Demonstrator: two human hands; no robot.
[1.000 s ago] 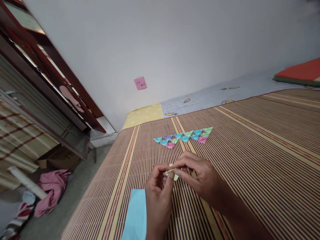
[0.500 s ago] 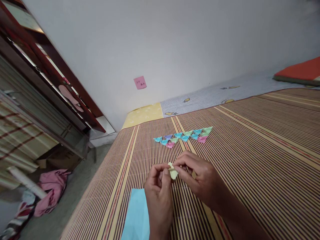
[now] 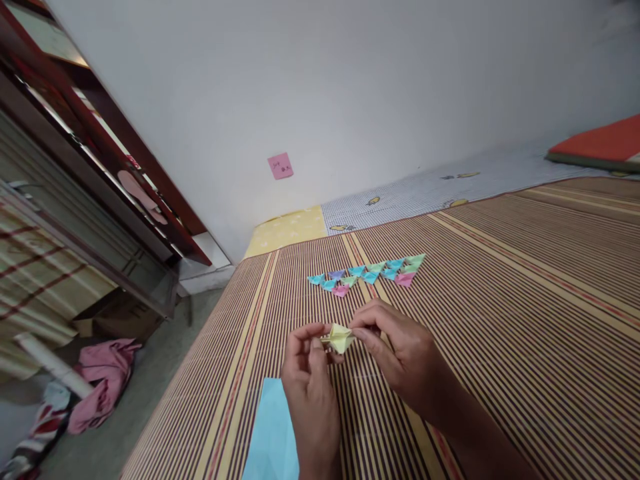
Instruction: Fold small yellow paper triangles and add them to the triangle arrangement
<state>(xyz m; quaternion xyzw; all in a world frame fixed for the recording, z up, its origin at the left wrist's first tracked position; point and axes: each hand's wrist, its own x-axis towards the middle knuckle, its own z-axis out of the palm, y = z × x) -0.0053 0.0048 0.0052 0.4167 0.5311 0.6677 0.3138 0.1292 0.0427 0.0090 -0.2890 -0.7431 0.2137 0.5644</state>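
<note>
A small folded piece of pale yellow paper [image 3: 341, 339] is held between both hands above the striped mat. My left hand [image 3: 311, 387] pinches its left end between thumb and fingers. At the other end, the thumb and index finger of my right hand [image 3: 395, 347] close on its tip. The paper's middle bulges and looks partly spread. Beyond the hands, several folded paper triangles [image 3: 370, 276] in blue, green, pink and purple lie in two rows. A light blue sheet of paper [image 3: 273, 433] lies beside my left wrist, which covers part of it.
The striped mat [image 3: 500, 300] covers the bed up to the white wall. A pink note [image 3: 280, 166] is stuck on the wall. At the far right sits a folded orange cloth [image 3: 595, 143]. Left of the bed's edge, pink clothing [image 3: 105, 380] lies low near the floor.
The yellow paper has turned and now shows a wider, more spread middle. My left hand has shifted slightly left and its grip has moved to the paper's left end.
</note>
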